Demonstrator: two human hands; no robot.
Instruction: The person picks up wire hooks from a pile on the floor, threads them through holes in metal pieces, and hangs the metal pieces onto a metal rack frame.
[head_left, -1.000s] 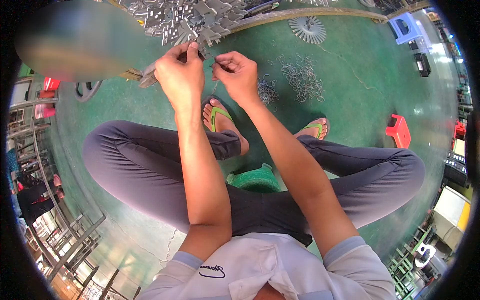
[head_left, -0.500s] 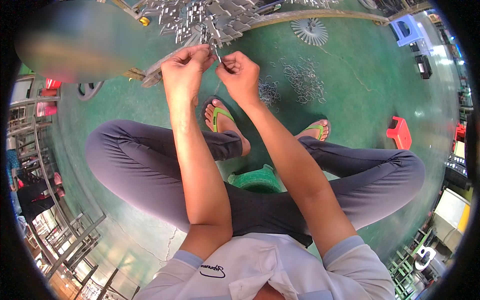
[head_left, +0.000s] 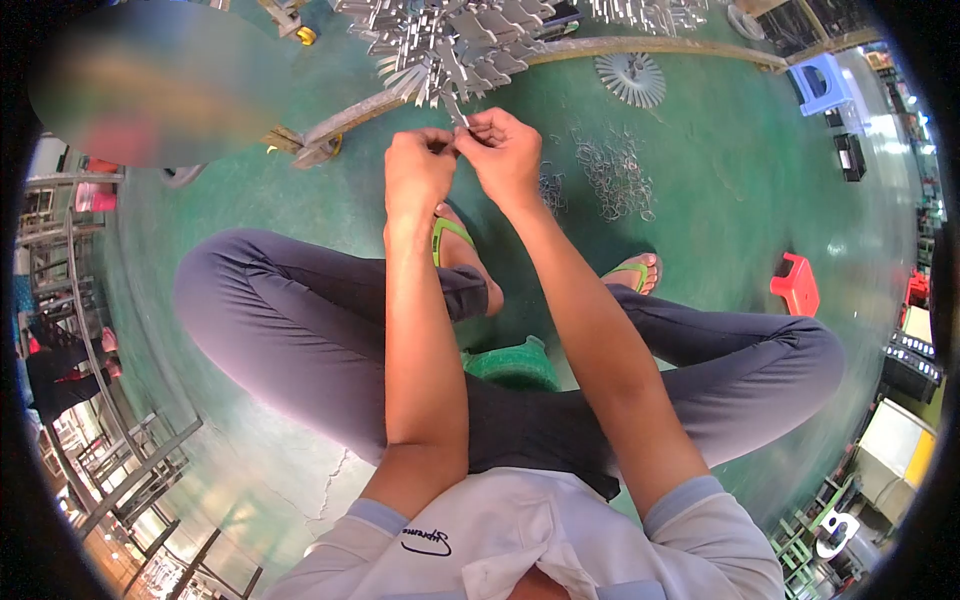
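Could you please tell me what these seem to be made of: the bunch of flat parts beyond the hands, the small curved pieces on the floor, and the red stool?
Flat parts: metal, apparently; silver-grey, thin, catching light. Which metal, I cannot tell.
Small curved pieces: probably metal wire, greyish; they look thin and bent.
Red stool: likely moulded plastic; smooth, even colour.

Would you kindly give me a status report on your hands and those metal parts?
Left hand beside right hand, both curled, grips partly hidden. Metal strip at right hand, metal parts clustered just beyond. Nothing seen blocking; loose pieces on floor.
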